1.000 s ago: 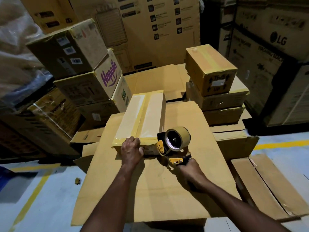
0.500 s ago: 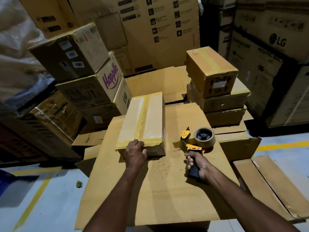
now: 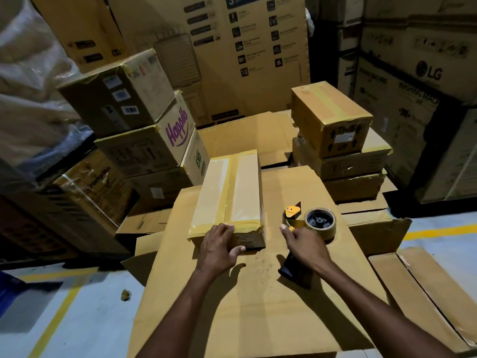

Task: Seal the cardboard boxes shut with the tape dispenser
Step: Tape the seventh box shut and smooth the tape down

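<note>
Taped box (image 3: 232,192): a long carton lying on a big flat cardboard sheet (image 3: 258,313), with tape along its top seam and across its near edge.
Left hand (image 3: 219,248): palm set against the near end of the taped box – fingers lying over the top edge, thumb stretched along the near face, pressing rather than pinching.
Tape dispenser (image 3: 316,224): on its side on the same sheet, just right of the taped box and apart from it; the roll faces up and the orange guard points away.
Right hand (image 3: 307,248): resting over the dispenser's neck, fingers loosely extended, black handle (image 3: 288,270) sticking out beneath the palm – whether it grips the handle cannot be told.
Right of the sheet: a stack of three sealed cartons; the "This up" box (image 3: 333,117) is on top.
Left: a Happilo box (image 3: 160,146) in a leaning pile.
Far right: an LG carton (image 3: 418,81).
</note>
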Demonstrator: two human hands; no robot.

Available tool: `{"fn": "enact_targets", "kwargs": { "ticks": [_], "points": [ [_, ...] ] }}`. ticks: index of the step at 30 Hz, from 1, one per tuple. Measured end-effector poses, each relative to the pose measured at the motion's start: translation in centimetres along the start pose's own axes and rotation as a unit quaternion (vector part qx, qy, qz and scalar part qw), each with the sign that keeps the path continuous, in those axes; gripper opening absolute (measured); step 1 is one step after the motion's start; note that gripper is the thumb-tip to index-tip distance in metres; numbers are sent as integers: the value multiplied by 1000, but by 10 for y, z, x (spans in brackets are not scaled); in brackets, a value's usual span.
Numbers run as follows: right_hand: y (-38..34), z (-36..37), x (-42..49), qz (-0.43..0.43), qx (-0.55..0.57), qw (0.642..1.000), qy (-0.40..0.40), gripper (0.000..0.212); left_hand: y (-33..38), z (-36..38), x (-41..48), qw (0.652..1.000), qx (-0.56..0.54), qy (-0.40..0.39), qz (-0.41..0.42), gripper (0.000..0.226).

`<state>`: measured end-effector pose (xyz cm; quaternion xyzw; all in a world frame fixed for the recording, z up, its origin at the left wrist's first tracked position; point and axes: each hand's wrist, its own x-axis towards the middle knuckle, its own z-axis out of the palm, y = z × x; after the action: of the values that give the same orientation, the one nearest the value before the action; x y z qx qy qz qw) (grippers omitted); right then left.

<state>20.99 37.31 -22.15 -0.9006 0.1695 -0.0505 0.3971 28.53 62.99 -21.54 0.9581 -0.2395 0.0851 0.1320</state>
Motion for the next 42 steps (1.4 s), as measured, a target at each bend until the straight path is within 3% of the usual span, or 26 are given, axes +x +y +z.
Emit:
{"fn": "enact_targets", "kwargs": {
  "ticks": [3,6,8,11,13,16,19,21,27,32,36,42],
  "points": [
    [-19,25,13,-21,118,992,-25,46,11,-5,11,998,-7,-37,56,75],
    [-36,46,28,35,170,984,-36,34,16,1,22,993,14,-87,77,94],
    [-42,56,35,87,187,978,-44,33,10,5,26,991,26,-107,78,102],
    [-43,68,38,158,215,961,-75,50,3,7,29,988,15,-126,86,106],
    [-40,82,41,184,225,952,-95,60,-1,7,30,988,-9,-127,83,99],
    [-31,99,50,219,238,940,-108,66,-3,1,33,989,-87,-106,52,66],
    [-29,102,55,232,293,921,-107,53,3,-4,44,974,-209,-84,-26,55],
    [-33,98,47,238,336,907,-94,46,5,0,52,974,-217,-54,-39,55],
    [-36,93,28,154,320,934,-37,51,11,22,59,985,-156,41,-54,35],
    [-40,85,23,145,295,944,-35,53,9,32,55,991,-110,80,-13,28],
    [-41,75,22,97,174,979,-43,61,5,38,52,991,-104,88,11,34],
    [-32,70,28,-3,86,996,-31,37,2,45,43,991,-97,87,22,34]
  ]
}}
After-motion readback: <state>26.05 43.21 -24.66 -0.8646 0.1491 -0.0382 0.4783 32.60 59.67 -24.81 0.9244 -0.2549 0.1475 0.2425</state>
